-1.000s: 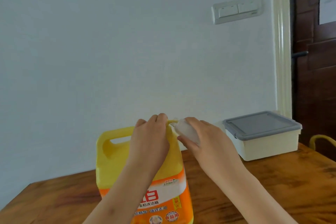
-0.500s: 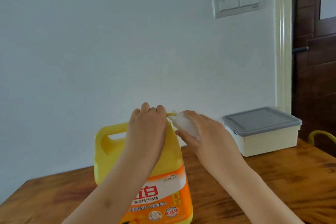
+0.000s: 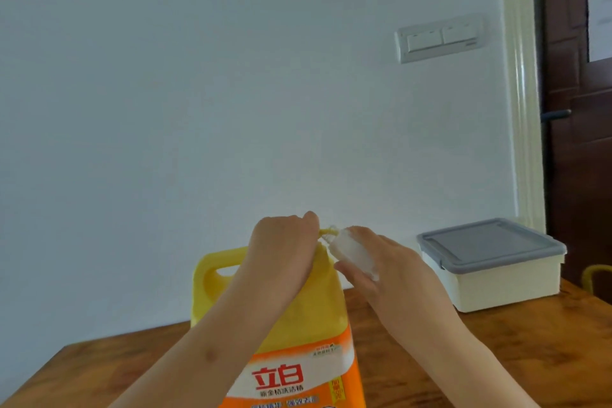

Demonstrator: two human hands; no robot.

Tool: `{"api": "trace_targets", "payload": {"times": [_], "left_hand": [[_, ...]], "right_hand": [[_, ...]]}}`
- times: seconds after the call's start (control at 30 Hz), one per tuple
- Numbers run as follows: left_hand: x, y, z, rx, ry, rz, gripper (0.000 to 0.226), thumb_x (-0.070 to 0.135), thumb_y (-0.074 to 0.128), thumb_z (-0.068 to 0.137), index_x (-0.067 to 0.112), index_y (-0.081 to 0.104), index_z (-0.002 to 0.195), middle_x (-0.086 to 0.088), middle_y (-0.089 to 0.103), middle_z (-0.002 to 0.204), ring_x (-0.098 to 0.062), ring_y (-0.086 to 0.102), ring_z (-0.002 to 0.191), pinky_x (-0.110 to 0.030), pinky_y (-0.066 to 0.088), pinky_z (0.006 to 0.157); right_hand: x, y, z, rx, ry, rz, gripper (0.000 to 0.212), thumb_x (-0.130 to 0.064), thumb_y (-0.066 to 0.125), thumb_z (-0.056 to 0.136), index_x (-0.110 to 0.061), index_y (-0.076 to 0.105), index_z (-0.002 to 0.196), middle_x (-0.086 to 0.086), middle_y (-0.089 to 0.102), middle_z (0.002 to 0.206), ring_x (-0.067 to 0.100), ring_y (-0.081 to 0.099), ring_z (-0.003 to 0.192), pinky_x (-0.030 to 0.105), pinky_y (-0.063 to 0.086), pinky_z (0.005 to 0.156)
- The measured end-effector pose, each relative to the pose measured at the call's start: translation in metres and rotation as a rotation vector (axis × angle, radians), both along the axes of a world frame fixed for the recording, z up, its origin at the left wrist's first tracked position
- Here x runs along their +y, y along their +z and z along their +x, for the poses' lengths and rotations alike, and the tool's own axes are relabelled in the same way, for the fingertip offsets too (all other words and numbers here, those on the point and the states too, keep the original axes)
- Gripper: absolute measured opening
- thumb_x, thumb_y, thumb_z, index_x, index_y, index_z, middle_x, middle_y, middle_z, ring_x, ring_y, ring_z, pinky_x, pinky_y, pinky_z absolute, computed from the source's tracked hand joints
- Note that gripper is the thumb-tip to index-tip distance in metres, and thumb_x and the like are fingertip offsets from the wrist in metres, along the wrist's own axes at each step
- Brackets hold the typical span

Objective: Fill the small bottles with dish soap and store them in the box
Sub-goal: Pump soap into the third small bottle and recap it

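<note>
A big yellow and orange dish soap jug (image 3: 298,325) stands upright on the wooden table (image 3: 496,358), near its front. My left hand (image 3: 281,252) is closed over the jug's top, where a yellow spout sticks out to the right. My right hand (image 3: 384,268) holds a small clear bottle (image 3: 351,252) tilted, its mouth touching that spout. Whether soap is in the bottle I cannot tell. The cream storage box (image 3: 496,278) with a grey lid stands shut at the back right.
A white wall rises right behind the table. A light switch plate (image 3: 440,38) is on it. A dark wooden door (image 3: 576,109) is at the far right, and a yellow chair back (image 3: 596,275) pokes up beside the table's right edge.
The view has tipped a little; both hands stay at the jug's spout, with the left hand curled more tightly over the top. The bottle remains against the spout.
</note>
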State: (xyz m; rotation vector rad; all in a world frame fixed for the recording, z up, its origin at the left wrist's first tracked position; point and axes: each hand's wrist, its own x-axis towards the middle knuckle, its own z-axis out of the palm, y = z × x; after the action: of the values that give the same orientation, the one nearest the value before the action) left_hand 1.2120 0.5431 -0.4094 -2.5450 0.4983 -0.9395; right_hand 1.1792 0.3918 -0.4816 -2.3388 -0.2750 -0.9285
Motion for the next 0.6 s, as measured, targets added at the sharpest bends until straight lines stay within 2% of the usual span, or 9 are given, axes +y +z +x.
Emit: {"api": "trace_targets", "payload": {"times": [0.1,0.2,0.3,0.33,0.43,0.53,0.6], "left_hand": [[-0.005,-0.008,-0.002,0.018,0.018,0.057,0.019,0.001,0.046,0.087,0.017,0.035,0.087,0.003,0.05,0.068,-0.021,0.046,0.063,-0.029,0.019,0.05],[-0.001,0.006,0.0,0.058,-0.001,0.103,0.019,0.001,0.047,0.085,0.018,0.039,0.088,0.003,0.041,0.065,-0.022,0.044,0.062,-0.028,0.02,0.048],[0.003,0.022,0.004,0.098,-0.034,0.103,0.009,0.011,0.048,0.091,0.016,0.05,0.098,0.0,0.057,0.083,-0.023,0.054,0.072,-0.03,0.033,0.058],[0.003,0.024,0.005,0.086,-0.037,0.109,0.011,0.011,0.05,0.091,0.016,0.052,0.1,0.001,0.055,0.082,-0.022,0.054,0.072,-0.03,0.033,0.059],[0.004,0.018,0.005,0.034,-0.025,0.134,0.018,0.003,0.049,0.084,0.018,0.048,0.093,0.006,0.036,0.065,-0.02,0.045,0.062,-0.029,0.031,0.057],[0.002,0.005,0.003,-0.015,-0.014,0.187,0.022,-0.001,0.047,0.08,0.019,0.038,0.084,0.006,0.031,0.059,-0.017,0.032,0.051,-0.03,0.028,0.058],[-0.001,0.002,0.002,-0.01,-0.027,0.245,0.025,-0.003,0.048,0.08,0.02,0.039,0.083,0.007,0.031,0.059,-0.014,0.026,0.048,-0.03,0.028,0.061]], "right_hand": [[0.0,-0.004,0.001,0.05,-0.008,-0.025,0.045,-0.06,0.044,0.089,-0.043,0.038,0.13,-0.014,0.063,0.106,0.004,0.054,0.085,0.022,0.047,0.07],[-0.002,0.0,0.0,0.062,0.001,-0.021,0.045,-0.06,0.043,0.09,-0.045,0.035,0.131,-0.014,0.063,0.107,0.005,0.054,0.087,0.024,0.048,0.072],[-0.001,0.002,-0.003,0.045,0.024,-0.003,0.049,-0.06,0.042,0.09,-0.042,0.034,0.135,-0.015,0.061,0.113,0.007,0.058,0.095,0.026,0.05,0.075],[-0.001,0.003,-0.003,0.036,0.024,-0.003,0.05,-0.061,0.041,0.09,-0.041,0.034,0.136,-0.014,0.061,0.114,0.007,0.058,0.096,0.026,0.05,0.076],[-0.004,0.002,-0.002,0.021,0.03,-0.01,0.049,-0.061,0.041,0.09,-0.042,0.034,0.134,-0.013,0.062,0.113,0.008,0.059,0.097,0.028,0.051,0.077],[-0.005,-0.001,-0.001,-0.007,0.035,-0.058,0.046,-0.061,0.041,0.09,-0.043,0.034,0.131,-0.011,0.063,0.11,0.011,0.06,0.095,0.028,0.049,0.073],[-0.004,-0.004,0.0,-0.003,0.036,-0.062,0.044,-0.06,0.041,0.09,-0.042,0.035,0.13,-0.01,0.063,0.107,0.012,0.06,0.093,0.027,0.047,0.069]]}}
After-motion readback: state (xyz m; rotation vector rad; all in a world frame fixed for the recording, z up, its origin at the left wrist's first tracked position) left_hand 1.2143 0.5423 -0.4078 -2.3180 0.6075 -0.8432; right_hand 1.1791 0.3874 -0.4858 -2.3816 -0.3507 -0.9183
